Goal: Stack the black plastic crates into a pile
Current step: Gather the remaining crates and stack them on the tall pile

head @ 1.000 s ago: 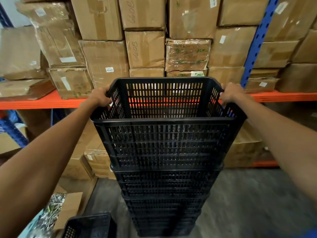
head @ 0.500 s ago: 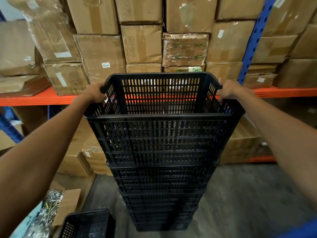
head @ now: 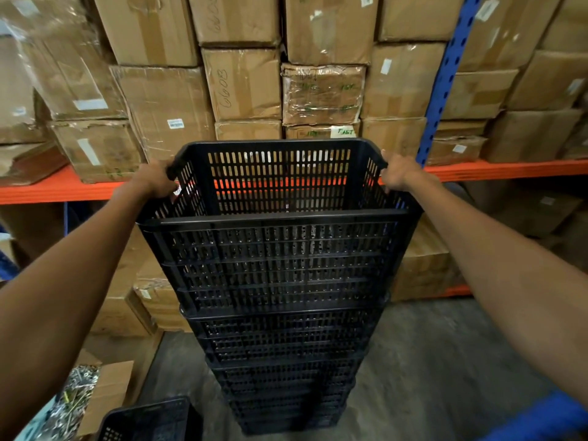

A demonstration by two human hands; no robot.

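Note:
A tall pile of black slotted plastic crates [head: 283, 361] stands on the floor in front of me. The top crate [head: 273, 249] sits on the pile, level, its open mouth facing up. My left hand [head: 152, 179] is closed over the far left corner of its rim. My right hand [head: 401, 173] is closed over the far right corner of the rim. Both arms reach forward along the crate's sides. Another black crate [head: 149, 421] lies on the floor at the bottom left, only partly in view.
Orange and blue racking [head: 445, 90] loaded with taped cardboard boxes [head: 241, 84] fills the background. More boxes [head: 423, 265] sit under the shelf beside the pile. An open carton of metal screws [head: 76, 393] lies at the lower left. Grey concrete floor [head: 429, 361] lies to the right.
The top crate sits slightly lower in view as it settles onto the pile, and my view has tilted a little. Both hands keep their hold on the rim corners.

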